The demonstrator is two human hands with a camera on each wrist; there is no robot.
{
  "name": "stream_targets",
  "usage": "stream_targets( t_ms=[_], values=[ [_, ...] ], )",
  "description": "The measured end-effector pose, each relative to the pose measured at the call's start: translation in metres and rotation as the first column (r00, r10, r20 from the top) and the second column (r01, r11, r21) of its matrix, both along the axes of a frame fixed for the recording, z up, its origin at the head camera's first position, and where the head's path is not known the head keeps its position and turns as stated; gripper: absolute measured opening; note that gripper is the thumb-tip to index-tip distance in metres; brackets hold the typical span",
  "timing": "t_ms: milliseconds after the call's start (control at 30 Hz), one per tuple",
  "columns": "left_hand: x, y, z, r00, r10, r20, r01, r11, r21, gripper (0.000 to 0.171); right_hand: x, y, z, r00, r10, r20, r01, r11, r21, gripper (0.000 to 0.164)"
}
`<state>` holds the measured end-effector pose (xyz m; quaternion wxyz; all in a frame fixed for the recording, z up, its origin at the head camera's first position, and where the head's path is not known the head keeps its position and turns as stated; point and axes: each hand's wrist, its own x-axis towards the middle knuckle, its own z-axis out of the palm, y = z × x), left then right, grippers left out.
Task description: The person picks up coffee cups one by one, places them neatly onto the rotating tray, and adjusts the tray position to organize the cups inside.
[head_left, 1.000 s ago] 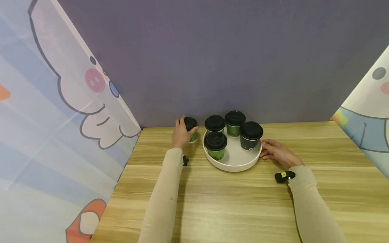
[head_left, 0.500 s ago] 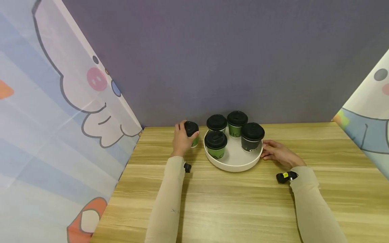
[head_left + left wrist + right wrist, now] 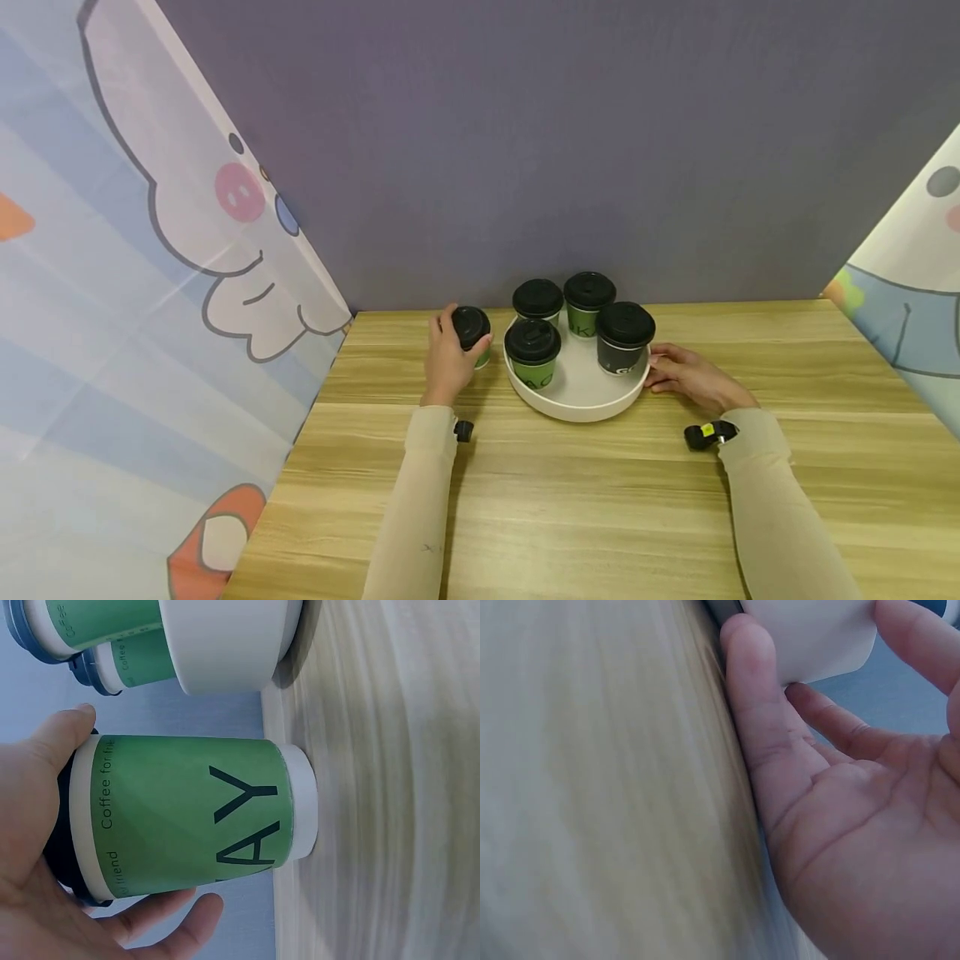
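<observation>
My left hand (image 3: 448, 360) grips a green paper coffee cup (image 3: 187, 814) by its black lid (image 3: 471, 325), left of a round white tray (image 3: 573, 412). The cup is upright, its base at or just above the table; I cannot tell which. Black-lidded cups stand in the tray: a green one (image 3: 534, 374) at the front left, another (image 3: 582, 322) at the back, a partly hidden one (image 3: 537, 298) at the back left, and a dark grey one (image 3: 620, 357) at the right. At the tray's right side, my right hand (image 3: 693, 381) holds its wall (image 3: 817, 637) between thumb and fingers.
The wooden table (image 3: 585, 508) extends toward me and to both sides. Close behind the tray rises a grey panel (image 3: 510, 150). A printed cartoon curtain (image 3: 120, 333) hangs along the left, with another (image 3: 922, 275) on the right.
My left hand has drawn the held cup nearer to me, along the tray's left side. The right hand stays at the tray's edge. The view has shifted slightly.
</observation>
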<state>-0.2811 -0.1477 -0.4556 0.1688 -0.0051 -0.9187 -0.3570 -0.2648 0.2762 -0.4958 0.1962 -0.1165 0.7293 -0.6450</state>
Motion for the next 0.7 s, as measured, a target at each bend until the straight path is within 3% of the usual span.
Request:
stream_targets(
  t_ms=[400,700],
  values=[
    [0.0093,-0.0040,-0.0012,0.999,-0.030,-0.032,0.031,0.999,0.012,0.091,0.0059,0.0007,0.0045,1.000,0.018,0.012,-0.018,1.000,0.010,0.067],
    [0.0114,-0.0063,-0.0006,0.998,-0.045,-0.034,0.046,0.999,0.015,0.089,0.0062,-0.0013,0.0039,1.000,0.015,0.007,-0.015,1.000,-0.006,0.061]
  ],
)
